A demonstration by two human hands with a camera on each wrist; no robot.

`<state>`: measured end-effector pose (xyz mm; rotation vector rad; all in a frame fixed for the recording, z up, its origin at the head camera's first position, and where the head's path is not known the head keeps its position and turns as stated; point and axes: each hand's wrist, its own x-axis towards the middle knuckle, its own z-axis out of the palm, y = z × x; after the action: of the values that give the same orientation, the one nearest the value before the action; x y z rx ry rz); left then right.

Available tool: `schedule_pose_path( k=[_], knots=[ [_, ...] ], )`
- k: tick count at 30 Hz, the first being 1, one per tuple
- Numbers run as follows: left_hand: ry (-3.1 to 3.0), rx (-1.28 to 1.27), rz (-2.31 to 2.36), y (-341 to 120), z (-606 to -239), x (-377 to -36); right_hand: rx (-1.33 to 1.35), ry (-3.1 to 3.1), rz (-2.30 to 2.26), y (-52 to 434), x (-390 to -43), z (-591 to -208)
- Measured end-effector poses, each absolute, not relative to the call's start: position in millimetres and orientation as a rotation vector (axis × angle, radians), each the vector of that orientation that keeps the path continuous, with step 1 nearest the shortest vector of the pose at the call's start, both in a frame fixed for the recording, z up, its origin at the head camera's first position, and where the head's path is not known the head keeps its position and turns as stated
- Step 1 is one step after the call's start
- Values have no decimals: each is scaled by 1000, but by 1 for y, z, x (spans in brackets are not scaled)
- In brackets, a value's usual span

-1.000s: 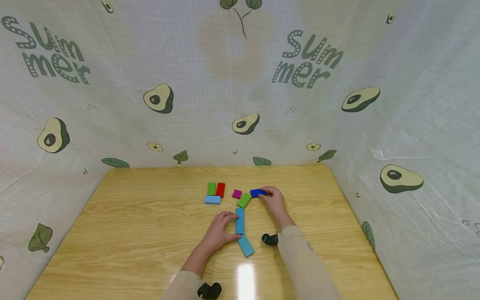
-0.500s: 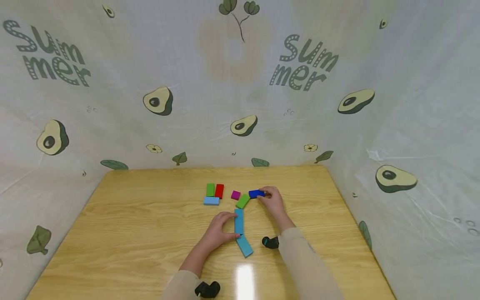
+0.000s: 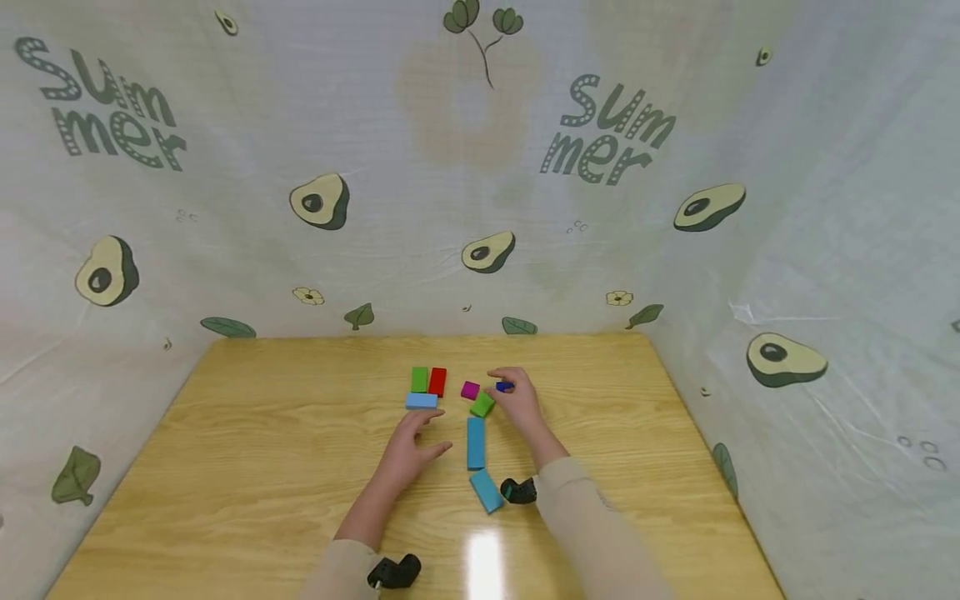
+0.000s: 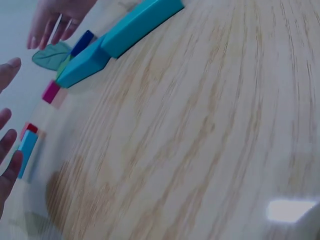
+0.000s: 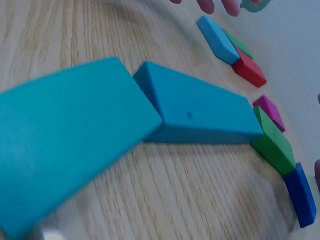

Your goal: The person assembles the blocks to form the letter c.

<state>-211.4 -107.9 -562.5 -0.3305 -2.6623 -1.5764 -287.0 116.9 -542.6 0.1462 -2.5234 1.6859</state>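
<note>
My right hand (image 3: 513, 395) reaches over a dark blue block (image 3: 504, 387), its straight fingertips resting on it, beside a slanted green block (image 3: 482, 405) and a magenta cube (image 3: 470, 389). In the right wrist view the dark blue block (image 5: 300, 192) lies flat, end to end with the green block (image 5: 272, 145). My left hand (image 3: 415, 442) hovers open with fingers spread, just below a light blue block (image 3: 422, 401). Two teal blocks (image 3: 476, 442) (image 3: 487, 490) lie in a line between my hands, and nothing touches them.
A green block (image 3: 419, 379) and a red block (image 3: 437, 381) stand side by side behind the light blue one. The wooden table (image 3: 262, 467) is walled on three sides by an avocado-print cloth (image 3: 480, 208). Black wrist cameras (image 3: 517, 490) (image 3: 393, 572) sit on both forearms.
My left hand has let go of the upper teal block and moved up and left toward the light blue block. My right hand has slid the dark blue block left against the green one.
</note>
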Motion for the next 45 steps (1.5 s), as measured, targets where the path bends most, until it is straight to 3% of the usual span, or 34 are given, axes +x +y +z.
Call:
schedule_pose_path(
  k=[18, 45],
  knots=[
    [-2595, -200, -1589, -147, -553, -201, 388, -2702, 1655, 40, -284, -547],
    [-2632, -105, -1553, -174, -555, -194, 575, -2981, 1044, 3, -300, -557]
  ],
)
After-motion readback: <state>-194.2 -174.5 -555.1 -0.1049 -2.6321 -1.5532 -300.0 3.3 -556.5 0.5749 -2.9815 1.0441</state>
